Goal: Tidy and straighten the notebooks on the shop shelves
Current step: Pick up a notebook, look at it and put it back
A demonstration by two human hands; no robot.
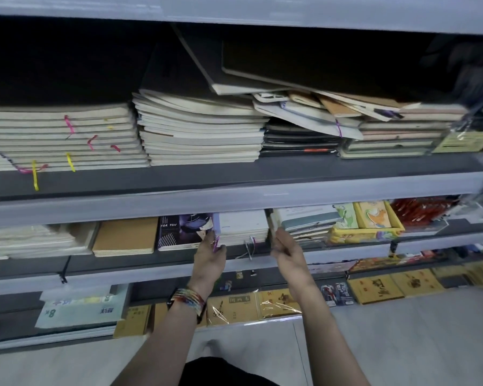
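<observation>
Head view of a shop shelving unit. The white notebook stack (243, 225) lies flat on the middle shelf (151, 267), its fore-edges facing the viewer and loose bookmark ribbons (250, 246) hanging over the shelf lip.

The left hand (209, 256) is at the stack's front left corner, so the stack lies at 1 o'clock from it. Its fingers are curled, pinching that corner together with a purple ribbon. A band of multicoloured bracelets (188, 299) circles this wrist.

The right hand (287, 254) is at the stack's right side, with the stack at 11 o'clock from it. Its fingers are curled round the right edge. Motion blur hides the exact contact. The stack thus sits between the two hands, which are held on either side of it.

At 9 o'clock from the stack, touching it, is a dark "FOR YOU" notebook pile (179, 232), and further left a kraft-brown pile (124, 238). At 3 o'clock lies a grey-green pile (307, 220), then a yellow boxed set (374, 218).

On the upper shelf (234, 174), at 12 o'clock, stand cream stacks with coloured ribbons (59, 135), a bowed cream stack (198, 129), a black stack (299, 140), and tilted, disordered notebooks (304, 107) beneath large dark covers (262, 65).
</observation>
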